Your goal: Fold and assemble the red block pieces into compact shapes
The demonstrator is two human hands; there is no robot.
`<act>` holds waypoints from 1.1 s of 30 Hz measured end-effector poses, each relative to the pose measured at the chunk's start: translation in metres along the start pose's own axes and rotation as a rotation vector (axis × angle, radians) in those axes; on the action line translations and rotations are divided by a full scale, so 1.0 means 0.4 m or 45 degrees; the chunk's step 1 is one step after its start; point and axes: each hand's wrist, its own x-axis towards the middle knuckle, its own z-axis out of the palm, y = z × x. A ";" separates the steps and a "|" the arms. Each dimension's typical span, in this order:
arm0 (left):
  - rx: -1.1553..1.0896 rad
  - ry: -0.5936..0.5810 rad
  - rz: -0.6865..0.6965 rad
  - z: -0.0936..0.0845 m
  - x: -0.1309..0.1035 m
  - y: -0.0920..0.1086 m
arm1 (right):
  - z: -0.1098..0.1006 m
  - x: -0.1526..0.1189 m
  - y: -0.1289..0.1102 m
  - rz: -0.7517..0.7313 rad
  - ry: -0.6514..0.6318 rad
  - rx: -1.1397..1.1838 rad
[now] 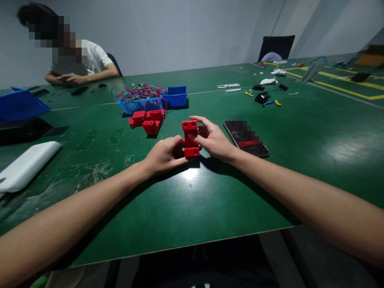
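A red block with small holes (191, 140) is held just above the green table (192, 208), in front of me. My right hand (213, 139) is closed on its upper part, thumb across the near face and fingers behind. Around its lower left end my left hand (168, 154) is closed too, thumb along the bottom edge. Farther back on the left lie several similar red blocks (152, 122), touching one another. Right of my right hand lies a phone (244, 138) with its screen lit.
Behind the red blocks stand a blue bin (141, 105) heaped with coloured wires and a second blue bin (177, 96). A white device (31, 164) lies at the left. Pliers (272, 103) and scraps lie at the back right. A person (90, 60) sits across the table.
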 end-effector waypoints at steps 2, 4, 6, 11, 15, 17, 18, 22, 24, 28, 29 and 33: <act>0.031 0.006 0.016 0.000 0.003 0.003 | 0.003 -0.001 -0.001 -0.007 0.039 0.032; 0.060 0.013 0.019 0.002 0.006 0.003 | 0.005 -0.004 -0.005 -0.042 0.090 0.020; 0.076 0.007 0.013 0.005 0.007 -0.001 | 0.009 -0.008 -0.013 -0.106 0.136 -0.066; 0.141 -0.018 0.000 0.010 0.006 -0.018 | 0.017 -0.018 -0.041 -0.282 0.184 -0.391; 0.163 -0.071 0.030 0.006 0.008 -0.020 | 0.015 -0.021 -0.050 -0.360 0.177 -0.496; 0.162 -0.076 0.046 0.006 0.010 -0.018 | 0.011 -0.022 -0.049 -0.405 0.174 -0.576; 0.162 -0.075 0.053 0.007 0.010 -0.018 | 0.010 -0.023 -0.048 -0.441 0.173 -0.622; 0.129 -0.086 0.089 0.011 0.007 -0.019 | 0.007 -0.028 -0.041 -0.689 0.116 -0.781; 0.057 -0.089 0.066 0.014 0.004 -0.022 | 0.010 -0.031 -0.039 -0.819 0.030 -0.843; -0.034 -0.039 -0.022 0.017 -0.001 -0.027 | 0.014 -0.034 -0.035 -0.903 -0.061 -0.929; -0.019 -0.029 -0.012 0.017 0.000 -0.028 | 0.013 -0.035 -0.035 -0.890 -0.067 -0.942; 0.040 -0.022 0.073 0.015 0.004 -0.030 | 0.007 -0.033 -0.030 -0.818 -0.085 -0.948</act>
